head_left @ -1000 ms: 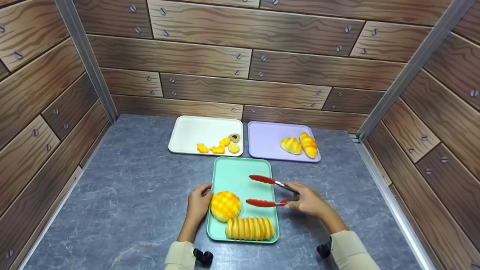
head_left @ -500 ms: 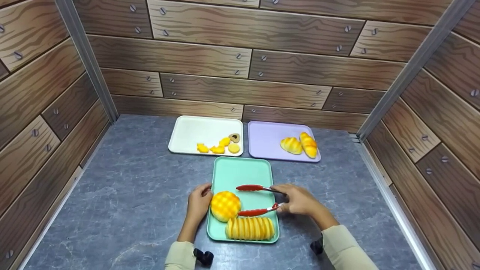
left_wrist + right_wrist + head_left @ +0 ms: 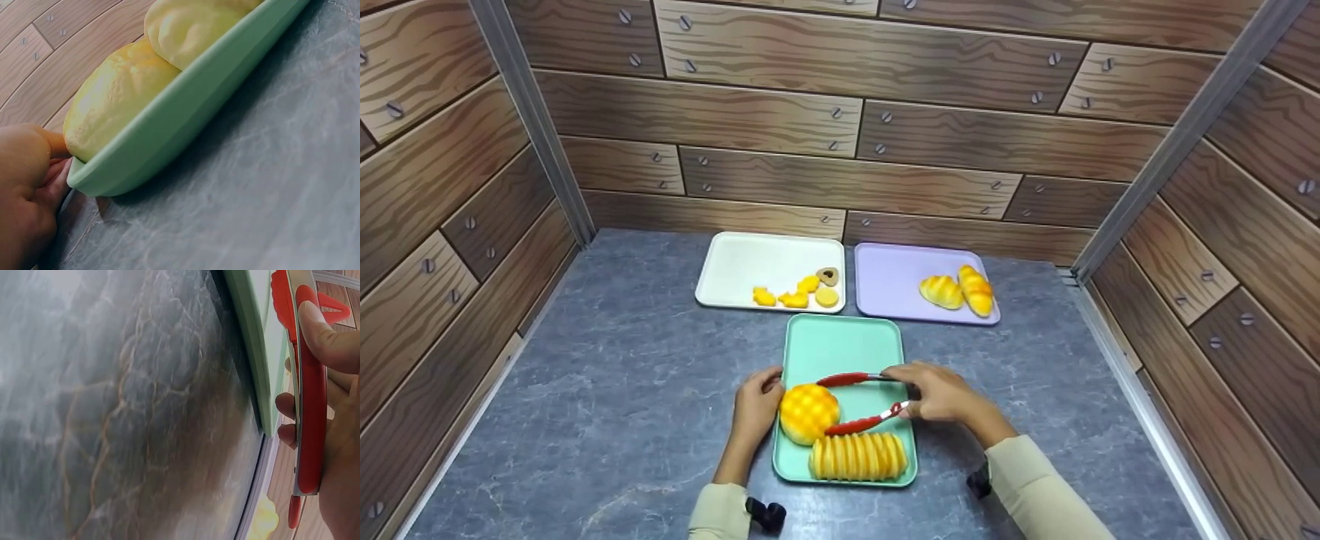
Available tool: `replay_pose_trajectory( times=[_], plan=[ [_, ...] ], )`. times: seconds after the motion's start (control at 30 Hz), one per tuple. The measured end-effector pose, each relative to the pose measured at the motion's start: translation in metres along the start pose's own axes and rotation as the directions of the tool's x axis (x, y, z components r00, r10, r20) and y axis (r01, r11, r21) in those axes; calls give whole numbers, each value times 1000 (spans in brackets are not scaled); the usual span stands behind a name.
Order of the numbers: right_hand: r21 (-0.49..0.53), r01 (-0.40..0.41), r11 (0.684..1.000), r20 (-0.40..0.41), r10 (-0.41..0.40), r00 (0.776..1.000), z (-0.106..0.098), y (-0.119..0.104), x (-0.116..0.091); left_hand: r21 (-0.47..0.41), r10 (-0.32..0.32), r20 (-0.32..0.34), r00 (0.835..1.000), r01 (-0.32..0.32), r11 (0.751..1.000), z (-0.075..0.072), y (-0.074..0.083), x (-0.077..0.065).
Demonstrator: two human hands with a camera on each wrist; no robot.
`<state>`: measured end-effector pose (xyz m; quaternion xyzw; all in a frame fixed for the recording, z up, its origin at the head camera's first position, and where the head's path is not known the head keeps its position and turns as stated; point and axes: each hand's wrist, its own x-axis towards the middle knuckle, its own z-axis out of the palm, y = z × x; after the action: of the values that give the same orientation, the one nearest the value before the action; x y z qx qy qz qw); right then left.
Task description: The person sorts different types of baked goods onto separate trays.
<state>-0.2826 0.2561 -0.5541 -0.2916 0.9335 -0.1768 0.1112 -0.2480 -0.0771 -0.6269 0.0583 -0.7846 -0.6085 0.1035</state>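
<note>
My right hand grips the tongs, whose red scalloped tips are spread apart. In the head view the tips reach the right side of a round yellow-orange bun, one at its far edge, one at its near edge. The bun lies on a mint-green tray, against a ridged, sliced-looking loaf. At the tray's left edge my left hand holds the rim, thumb and fingers at it in the left wrist view. The right wrist view shows my thumb along the red handle of the tongs.
Behind the green tray are a white tray with several small cookies and a lilac tray with two croissant-like breads. Wood-patterned walls enclose the grey marbled table.
My right hand has moved left with the tongs, bringing their tips from over the tray's right half to the bun's sides. My left hand stays at the tray's edge.
</note>
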Motion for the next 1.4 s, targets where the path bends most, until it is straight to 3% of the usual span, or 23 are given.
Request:
replay_pose_trajectory(
  times=[0.3, 0.87, 1.2, 1.4],
  plan=[
    [63, 60, 996, -56, -57, 997, 8, 4, -1, 26, 13, 6, 1000, -14, 1000, 0, -2, 0],
    [212, -4, 977, -201, 48, 978, 15, 22, -15, 23, -6, -5, 1000, 6, 1000, 2, -1, 1],
    [245, -55, 968, -284, 126, 951, 14, 28, -23, 3, -3, -4, 1000, 3, 1000, 1, 0, 1],
    [282, -111, 953, -345, 208, 915, 16, 35, -27, 7, -6, -2, 1000, 6, 1000, 1, 0, 0]
  ],
)
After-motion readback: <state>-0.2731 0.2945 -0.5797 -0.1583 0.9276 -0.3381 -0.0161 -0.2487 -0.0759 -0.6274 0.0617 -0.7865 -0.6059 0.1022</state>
